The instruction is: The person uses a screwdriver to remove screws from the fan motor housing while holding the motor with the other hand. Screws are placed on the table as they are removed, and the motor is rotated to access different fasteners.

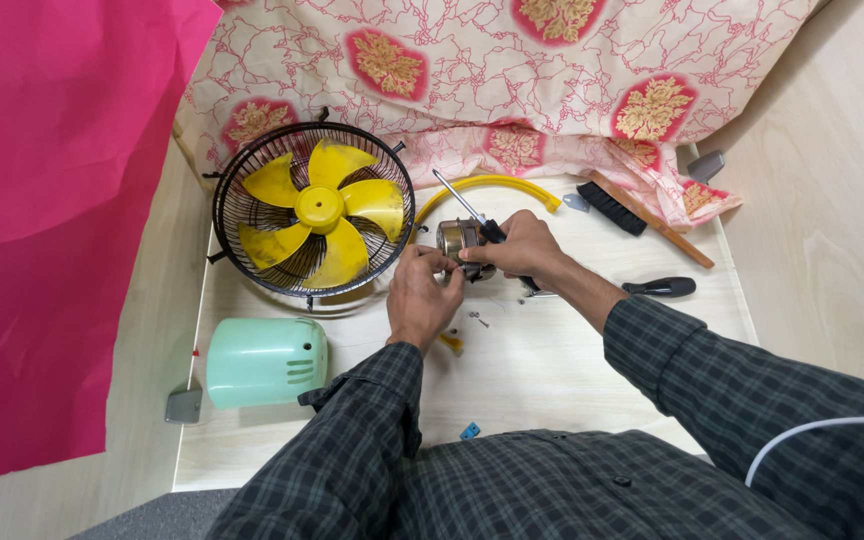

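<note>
Near the tabletop's (pixel 552 370) middle, both hands close on a metal fan motor (pixel 457 240) — left hand (pixel 422 295) pinching its front, right hand (pixel 517 248) gripping a screwdriver (pixel 464 208) against it. Toward the left edge, a black wire cage (pixel 242 225) holds the yellow blade (pixel 319 210).

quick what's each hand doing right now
left hand: closed, pinching the fan motor
right hand: closed on a screwdriver at the motor
</note>
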